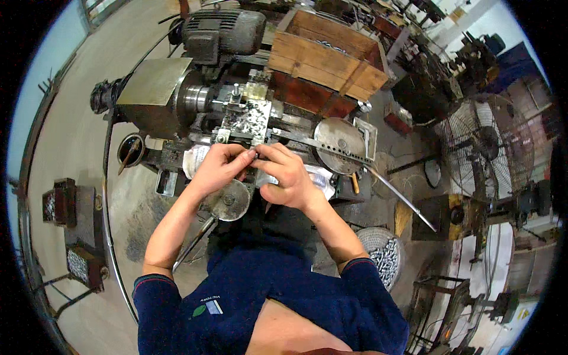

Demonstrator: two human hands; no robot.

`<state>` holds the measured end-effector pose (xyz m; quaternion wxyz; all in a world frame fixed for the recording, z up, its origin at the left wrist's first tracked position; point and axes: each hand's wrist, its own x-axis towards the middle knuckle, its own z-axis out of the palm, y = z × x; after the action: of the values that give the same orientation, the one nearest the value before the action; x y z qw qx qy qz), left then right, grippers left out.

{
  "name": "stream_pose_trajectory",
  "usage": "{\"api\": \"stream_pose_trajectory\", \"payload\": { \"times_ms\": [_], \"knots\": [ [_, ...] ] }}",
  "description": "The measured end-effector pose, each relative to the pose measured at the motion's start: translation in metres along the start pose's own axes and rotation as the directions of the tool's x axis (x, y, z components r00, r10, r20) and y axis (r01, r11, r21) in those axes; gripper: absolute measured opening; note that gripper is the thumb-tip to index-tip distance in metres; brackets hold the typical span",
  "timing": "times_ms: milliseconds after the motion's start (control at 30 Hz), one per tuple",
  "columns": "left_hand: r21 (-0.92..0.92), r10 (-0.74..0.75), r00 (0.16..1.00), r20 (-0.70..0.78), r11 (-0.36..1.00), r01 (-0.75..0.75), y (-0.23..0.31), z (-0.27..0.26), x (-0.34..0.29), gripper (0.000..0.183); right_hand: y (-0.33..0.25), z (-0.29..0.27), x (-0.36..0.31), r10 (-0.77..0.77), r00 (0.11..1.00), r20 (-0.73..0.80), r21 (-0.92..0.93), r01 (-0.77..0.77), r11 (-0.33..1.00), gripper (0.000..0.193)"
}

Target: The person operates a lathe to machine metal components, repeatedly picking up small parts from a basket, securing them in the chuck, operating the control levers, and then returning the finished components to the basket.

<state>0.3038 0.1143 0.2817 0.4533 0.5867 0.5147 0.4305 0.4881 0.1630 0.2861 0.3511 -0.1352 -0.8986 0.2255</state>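
My left hand (220,167) and my right hand (288,176) meet in front of a small lathe, fingertips pinched together. Whatever they pinch is too small and too covered by the fingers to name. Just beyond them lies the lathe's cross slide (251,118), strewn with metal chips and carrying a tool post (235,94). To its left is the chuck (196,98) on the spindle. Below my left hand sits a round metal handwheel or disc (228,202) with a rod running toward me.
An electric motor (223,31) and a wooden crate (319,53) stand behind. A round plate (340,142) and a long lever (402,198) extend right. A basket of small metal parts (384,260) sits lower right, a large fan (488,145) farther off. A dark bowl with a brush (131,149) is left.
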Motion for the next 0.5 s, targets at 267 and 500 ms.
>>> {"api": "stream_pose_trajectory", "payload": {
  "times_ms": [267,500],
  "knots": [
    [0.14,-0.005,0.996,-0.087,0.99,0.017,-0.003,-0.036,-0.008,0.03,0.005,0.021,0.038,-0.099,0.985,0.144,-0.035,0.105,0.994,0.027],
    [0.049,-0.049,0.997,-0.059,0.997,0.052,-0.004,-0.067,-0.016,0.027,0.006,0.038,0.075,-0.135,0.955,0.264,-0.004,0.142,0.99,0.025]
  ]
}}
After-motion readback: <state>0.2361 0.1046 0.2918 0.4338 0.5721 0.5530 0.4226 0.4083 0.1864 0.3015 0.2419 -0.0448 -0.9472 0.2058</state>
